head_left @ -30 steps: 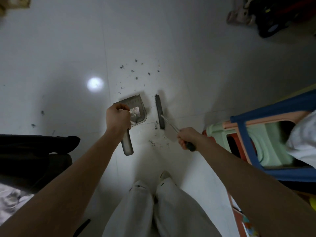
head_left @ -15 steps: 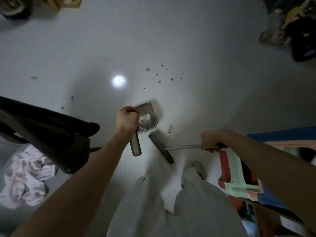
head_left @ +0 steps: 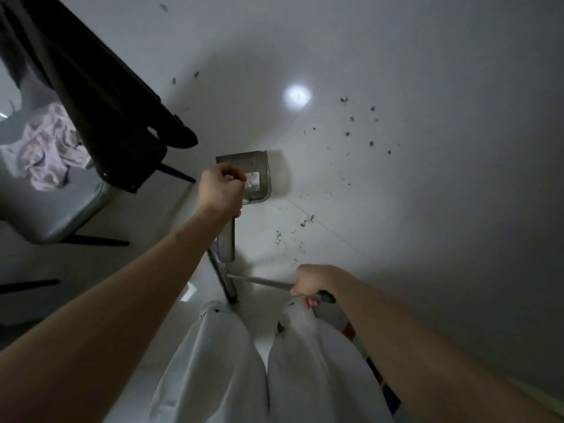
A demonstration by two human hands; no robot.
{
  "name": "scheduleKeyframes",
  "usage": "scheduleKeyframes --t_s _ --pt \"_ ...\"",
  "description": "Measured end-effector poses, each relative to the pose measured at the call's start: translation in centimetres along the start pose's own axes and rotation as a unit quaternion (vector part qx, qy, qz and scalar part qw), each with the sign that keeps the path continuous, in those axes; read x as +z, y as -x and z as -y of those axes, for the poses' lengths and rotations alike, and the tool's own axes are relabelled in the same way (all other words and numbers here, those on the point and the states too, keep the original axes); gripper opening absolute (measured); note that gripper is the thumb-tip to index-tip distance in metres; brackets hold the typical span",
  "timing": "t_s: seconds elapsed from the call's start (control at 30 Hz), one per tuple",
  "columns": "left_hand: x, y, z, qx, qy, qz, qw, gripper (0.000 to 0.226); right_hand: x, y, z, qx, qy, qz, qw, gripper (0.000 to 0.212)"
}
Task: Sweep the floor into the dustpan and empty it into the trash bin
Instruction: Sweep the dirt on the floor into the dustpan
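Note:
My left hand (head_left: 221, 190) grips the handle of a grey dustpan (head_left: 258, 174), whose pan sits over the white floor with a pale scrap inside it. My right hand (head_left: 311, 283) grips the handle of a small broom (head_left: 222, 274); its dark head lies just below the dustpan's handle, near my knees. Dark crumbs of dirt (head_left: 351, 123) are scattered on the floor to the right of the pan, and a smaller cluster of dirt (head_left: 294, 233) lies between the pan and my right hand.
A dark chair (head_left: 100, 96) with thin black legs stands at the left, over a grey seat (head_left: 45, 206) holding crumpled cloth (head_left: 48, 151). A few specks of dirt (head_left: 183, 79) lie on the floor above the chair. Something striped and colourful (head_left: 378, 370) shows under my right forearm. My white trouser legs (head_left: 253, 370) fill the bottom.
My view has swung left, so the chair looms larger and the stools have left the frame. The broom head has moved from right of the dustpan to below its handle.

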State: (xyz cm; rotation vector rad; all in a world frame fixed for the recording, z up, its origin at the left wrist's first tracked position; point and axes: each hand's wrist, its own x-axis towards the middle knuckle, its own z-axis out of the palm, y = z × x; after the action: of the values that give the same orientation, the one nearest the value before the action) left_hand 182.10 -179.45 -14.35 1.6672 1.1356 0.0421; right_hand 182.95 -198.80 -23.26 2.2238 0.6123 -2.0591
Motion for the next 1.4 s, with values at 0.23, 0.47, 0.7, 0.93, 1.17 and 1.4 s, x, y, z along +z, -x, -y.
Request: scheduleKeyframes --t_s 0.23,0.47,0.7,0.93,1.17,1.4 --pt "-0.2 1.0 3.8 -0.042 0.015 -0.025 0.999 0.033 0.0 -2.6 -1.3 0.024 0.228 -0.149 0.962 0.026" --pt "-0.8 1.3 4.5 -0.070 0.021 -0.051 0.996 0.031 -5.3 -0.9 -2.9 0.075 0.264 -0.208 0.939 0.026" --pt "-1.5 1.5 4.0 -0.075 0.038 -0.066 0.994 0.029 -8.0 1.5 -2.5 0.122 0.289 -0.257 0.914 0.029" --pt "-2.2 2.3 4.0 -0.073 0.065 -0.069 0.993 0.029 -7.3 3.0 -2.0 0.099 0.277 -0.279 0.914 0.031" --pt "-1.4 2.5 3.2 -0.058 0.035 -0.062 0.996 0.028 -5.9 3.9 -3.3 0.068 0.269 -0.185 0.943 0.030" --pt "1.1 2.8 2.8 -0.047 0.011 -0.050 0.998 0.023 -2.2 2.2 -7.2 0.047 0.347 -0.175 0.920 0.029"
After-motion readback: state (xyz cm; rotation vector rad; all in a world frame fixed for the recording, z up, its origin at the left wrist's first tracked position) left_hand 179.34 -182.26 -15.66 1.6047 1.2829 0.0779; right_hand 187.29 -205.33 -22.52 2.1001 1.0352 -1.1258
